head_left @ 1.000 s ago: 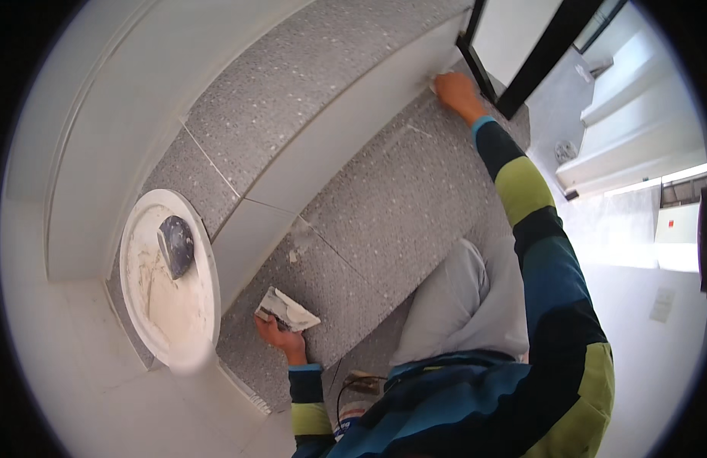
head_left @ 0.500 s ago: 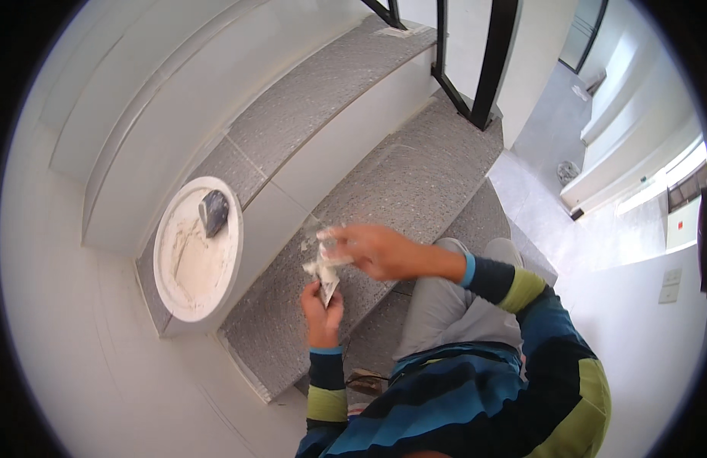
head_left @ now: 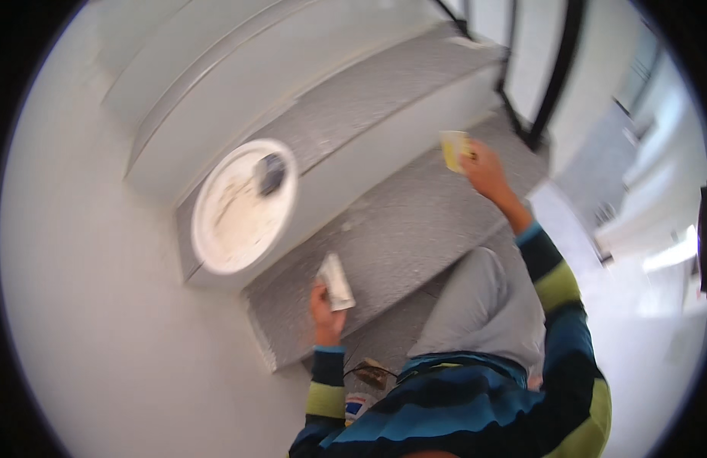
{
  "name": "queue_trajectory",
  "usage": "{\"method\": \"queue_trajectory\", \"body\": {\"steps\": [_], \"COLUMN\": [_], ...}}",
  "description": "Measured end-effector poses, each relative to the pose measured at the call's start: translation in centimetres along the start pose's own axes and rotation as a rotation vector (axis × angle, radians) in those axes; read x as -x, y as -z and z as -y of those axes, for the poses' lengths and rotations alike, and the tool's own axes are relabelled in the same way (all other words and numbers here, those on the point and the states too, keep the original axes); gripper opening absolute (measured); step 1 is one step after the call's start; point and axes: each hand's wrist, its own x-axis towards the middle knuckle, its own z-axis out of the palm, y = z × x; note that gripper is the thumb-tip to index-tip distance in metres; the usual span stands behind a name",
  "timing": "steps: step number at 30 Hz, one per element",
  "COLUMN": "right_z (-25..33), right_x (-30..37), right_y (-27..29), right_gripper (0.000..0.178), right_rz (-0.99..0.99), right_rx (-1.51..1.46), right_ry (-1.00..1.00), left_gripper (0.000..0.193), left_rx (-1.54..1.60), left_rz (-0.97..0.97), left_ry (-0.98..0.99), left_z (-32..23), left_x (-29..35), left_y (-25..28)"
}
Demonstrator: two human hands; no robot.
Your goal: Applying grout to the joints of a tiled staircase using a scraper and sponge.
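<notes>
My left hand (head_left: 325, 311) is closed around a flat whitish scraper blade (head_left: 336, 282), held above the near part of a grey stair tread (head_left: 403, 206). Stretched far to the right, my right hand (head_left: 487, 169) grips a small yellow and white flat scraper (head_left: 453, 151). Its blade is close to the corner where the tread meets the white riser (head_left: 391, 156); whether it touches is blurred. A round white basin (head_left: 230, 270) lies on the step above, to the left, with pale paste (head_left: 235, 217) spread inside. A dark lump (head_left: 270, 173) rests on that paste.
A black metal railing (head_left: 555, 84) rises at the right end of the steps. White wall (head_left: 117, 305) runs along the left. By my lap, a brownish object (head_left: 371, 374) and a thin dark cord sit on the lower step. My grey-trousered knees (head_left: 475, 305) border the tread.
My hands have parted: the right one swung far right and away with the yellow scraper, while the left keeps its whitish scraper near the same place. The whole view has shifted.
</notes>
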Motion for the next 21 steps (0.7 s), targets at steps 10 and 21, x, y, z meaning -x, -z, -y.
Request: {"method": "queue_trajectory", "body": {"steps": [10,21], "right_z": [18.4,2.2], "right_x": [-5.2,-1.5], "right_y": [-9.1,-9.0], "right_gripper": [0.02,0.053], "right_rz": [0.593,-0.039], "right_rx": [-1.351,-0.173], "right_ry": [-0.13,-0.203], "left_gripper": [0.039,0.042], "left_rx": [-0.107,-0.305], "left_rz": [-0.001,-0.113], "left_ry": [0.058,-0.239], "left_z": [3.2,1.2], "left_x": [-1.2,-2.1], "left_y": [2.7,6.5]}}
